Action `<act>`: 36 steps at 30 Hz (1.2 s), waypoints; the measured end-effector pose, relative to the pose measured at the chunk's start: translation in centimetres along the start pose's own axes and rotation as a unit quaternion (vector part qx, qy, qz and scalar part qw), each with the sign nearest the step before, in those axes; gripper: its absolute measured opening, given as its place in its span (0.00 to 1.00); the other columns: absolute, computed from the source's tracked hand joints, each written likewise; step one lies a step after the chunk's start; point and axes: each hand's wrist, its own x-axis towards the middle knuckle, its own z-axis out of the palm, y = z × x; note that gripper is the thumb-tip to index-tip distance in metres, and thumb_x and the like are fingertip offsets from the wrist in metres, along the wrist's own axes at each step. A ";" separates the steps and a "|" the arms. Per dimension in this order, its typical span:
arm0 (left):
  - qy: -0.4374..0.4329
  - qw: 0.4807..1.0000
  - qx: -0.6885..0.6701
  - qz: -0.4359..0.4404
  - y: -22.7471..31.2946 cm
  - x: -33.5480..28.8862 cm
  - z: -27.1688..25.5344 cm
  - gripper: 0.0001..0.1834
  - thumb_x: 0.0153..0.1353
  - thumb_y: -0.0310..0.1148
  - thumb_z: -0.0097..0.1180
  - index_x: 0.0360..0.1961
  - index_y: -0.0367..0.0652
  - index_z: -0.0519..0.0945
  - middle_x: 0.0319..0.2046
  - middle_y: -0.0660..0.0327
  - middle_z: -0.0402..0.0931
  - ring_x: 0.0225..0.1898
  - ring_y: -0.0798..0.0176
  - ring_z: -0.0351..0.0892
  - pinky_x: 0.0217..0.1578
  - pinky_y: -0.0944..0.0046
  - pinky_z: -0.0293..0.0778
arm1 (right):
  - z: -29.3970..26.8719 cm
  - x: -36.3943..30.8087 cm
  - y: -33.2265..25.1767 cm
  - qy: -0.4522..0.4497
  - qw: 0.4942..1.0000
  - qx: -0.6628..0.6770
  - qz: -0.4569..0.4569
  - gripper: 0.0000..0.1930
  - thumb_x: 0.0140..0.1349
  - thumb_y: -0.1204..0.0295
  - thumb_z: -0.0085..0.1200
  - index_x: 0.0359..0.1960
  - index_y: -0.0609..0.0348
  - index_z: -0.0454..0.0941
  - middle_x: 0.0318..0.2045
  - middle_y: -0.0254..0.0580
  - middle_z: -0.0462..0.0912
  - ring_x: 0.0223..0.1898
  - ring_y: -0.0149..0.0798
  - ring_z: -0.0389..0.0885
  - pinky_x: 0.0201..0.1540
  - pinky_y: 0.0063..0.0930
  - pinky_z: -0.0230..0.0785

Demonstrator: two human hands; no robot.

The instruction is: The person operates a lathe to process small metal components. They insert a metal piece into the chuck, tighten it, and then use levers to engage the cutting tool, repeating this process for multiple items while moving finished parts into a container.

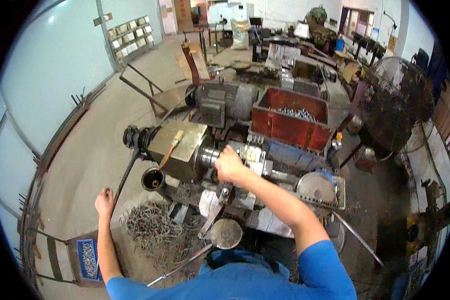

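My right hand (230,165) is closed at the front of a lathe's shiny round spindle nose (208,157). Its fingers curl in at the workholding end, and whatever they grip is hidden. Out to the left, my left hand (104,202) is held over the floor with its fingertips pinched together. A small dark spot shows at those fingertips, too small to name. Close to this hand a long dark rod (123,182) slants down from the machine. On the metal headstock cover (192,134) lies a brush (172,148) with a wooden handle.
A red metal bin (290,120) of small shiny parts stands behind the spindle, beside an electric motor (225,102). Metal shavings (152,227) heap below. A blue tray (88,259) of small parts sits lower left. At right stands a large caged fan (395,105).
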 end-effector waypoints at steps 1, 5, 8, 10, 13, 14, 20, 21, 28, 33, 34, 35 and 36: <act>0.004 0.999 0.027 -0.035 -2.3 -1.1 0.8 0.18 0.54 0.48 0.53 0.36 0.44 0.79 0.28 0.51 0.79 0.32 0.47 0.79 0.34 0.50 0.73 | 0.7 0.3 -0.2 0.053 0.999 -0.005 -0.009 0.11 0.37 0.67 0.55 0.24 0.53 0.82 0.27 0.44 0.81 0.38 0.43 0.76 0.52 0.36 0.57; 0.016 0.997 0.053 -0.059 -0.7 -6.8 4.4 0.23 0.47 0.51 0.57 0.32 0.40 0.78 0.25 0.47 0.78 0.31 0.41 0.78 0.34 0.47 0.73 | 1.8 0.7 -0.3 0.060 0.998 0.019 -0.006 0.09 0.38 0.68 0.54 0.22 0.54 0.82 0.28 0.46 0.81 0.38 0.45 0.76 0.50 0.34 0.60; -0.023 0.996 0.031 -0.084 4.3 -8.6 2.2 0.22 0.46 0.48 0.59 0.34 0.38 0.77 0.27 0.47 0.78 0.31 0.41 0.78 0.36 0.48 0.73 | 2.9 0.7 0.0 0.073 0.997 0.028 -0.006 0.09 0.39 0.68 0.53 0.22 0.55 0.81 0.27 0.46 0.81 0.38 0.45 0.76 0.50 0.34 0.60; -0.016 0.997 0.033 -0.075 5.3 -9.6 2.8 0.20 0.44 0.44 0.60 0.31 0.37 0.77 0.26 0.47 0.78 0.31 0.42 0.78 0.36 0.48 0.73 | 2.2 0.6 0.0 0.035 0.999 0.018 0.000 0.09 0.40 0.68 0.52 0.23 0.56 0.82 0.28 0.46 0.81 0.39 0.46 0.76 0.52 0.37 0.59; -0.025 0.998 0.041 -0.043 3.4 -9.2 3.4 0.19 0.44 0.43 0.60 0.28 0.36 0.77 0.25 0.45 0.78 0.32 0.43 0.78 0.36 0.48 0.73 | 1.8 0.5 -0.9 0.046 0.999 0.013 0.017 0.10 0.41 0.68 0.52 0.25 0.55 0.82 0.29 0.45 0.82 0.41 0.47 0.75 0.57 0.41 0.55; -0.038 0.998 0.036 -0.026 3.2 -8.7 3.7 0.19 0.43 0.43 0.60 0.27 0.35 0.77 0.25 0.44 0.78 0.32 0.42 0.78 0.36 0.48 0.73 | 1.1 0.1 -0.9 0.013 1.000 0.004 0.025 0.11 0.42 0.66 0.52 0.26 0.53 0.83 0.30 0.45 0.82 0.42 0.48 0.75 0.62 0.45 0.50; -0.250 0.939 -0.236 -0.019 0.2 -3.6 4.6 0.15 0.46 0.37 0.60 0.25 0.32 0.77 0.20 0.49 0.77 0.23 0.54 0.80 0.27 0.57 0.75 | -2.3 -2.8 1.7 0.231 0.972 -0.032 0.014 0.12 0.34 0.62 0.54 0.17 0.57 0.81 0.20 0.44 0.77 0.35 0.48 0.74 0.61 0.42 0.51; -0.299 0.893 -0.329 -0.068 1.0 -3.5 5.0 0.13 0.47 0.35 0.59 0.25 0.32 0.76 0.19 0.51 0.77 0.20 0.57 0.80 0.24 0.59 0.75 | -2.9 -3.7 3.5 0.320 0.947 -0.001 0.005 0.13 0.31 0.61 0.54 0.16 0.55 0.81 0.18 0.41 0.76 0.32 0.47 0.73 0.58 0.41 0.55; -0.213 0.943 -0.255 -0.001 3.0 -4.3 2.9 0.11 0.49 0.32 0.57 0.23 0.32 0.76 0.14 0.56 0.74 0.14 0.63 0.76 0.18 0.62 0.72 | -6.4 -8.3 15.9 0.344 0.916 -0.034 0.202 0.25 0.33 0.69 0.57 0.41 0.55 0.78 0.52 0.53 0.69 0.46 0.53 0.69 0.50 0.40 0.64; -0.187 0.929 -0.314 -0.052 2.8 -5.1 3.6 0.11 0.47 0.33 0.58 0.22 0.34 0.76 0.12 0.58 0.73 0.13 0.65 0.73 0.17 0.63 0.69 | -3.6 -13.0 14.9 0.323 0.924 0.079 0.191 0.30 0.34 0.71 0.55 0.48 0.57 0.75 0.58 0.57 0.63 0.53 0.55 0.67 0.55 0.41 0.63; -0.185 0.930 -0.314 -0.048 2.7 -5.2 3.4 0.11 0.47 0.33 0.58 0.21 0.34 0.76 0.12 0.58 0.73 0.13 0.65 0.73 0.17 0.63 0.68 | -2.9 -14.9 14.4 0.310 0.925 0.100 0.197 0.30 0.34 0.71 0.56 0.48 0.56 0.75 0.58 0.55 0.64 0.52 0.54 0.67 0.55 0.40 0.63; -0.185 0.930 -0.316 -0.043 2.8 -5.1 3.3 0.11 0.47 0.33 0.58 0.21 0.34 0.76 0.12 0.58 0.73 0.12 0.66 0.72 0.17 0.64 0.68 | -2.1 -17.2 13.8 0.318 0.918 0.106 0.212 0.30 0.33 0.71 0.56 0.47 0.56 0.75 0.57 0.53 0.65 0.53 0.52 0.68 0.54 0.39 0.64; -0.189 0.926 -0.325 -0.041 3.2 -4.9 3.5 0.11 0.47 0.33 0.58 0.20 0.34 0.76 0.12 0.58 0.73 0.13 0.66 0.73 0.17 0.64 0.68 | -0.9 -19.9 13.9 0.334 0.910 0.096 0.227 0.29 0.33 0.72 0.56 0.47 0.56 0.76 0.56 0.51 0.67 0.53 0.52 0.69 0.54 0.38 0.64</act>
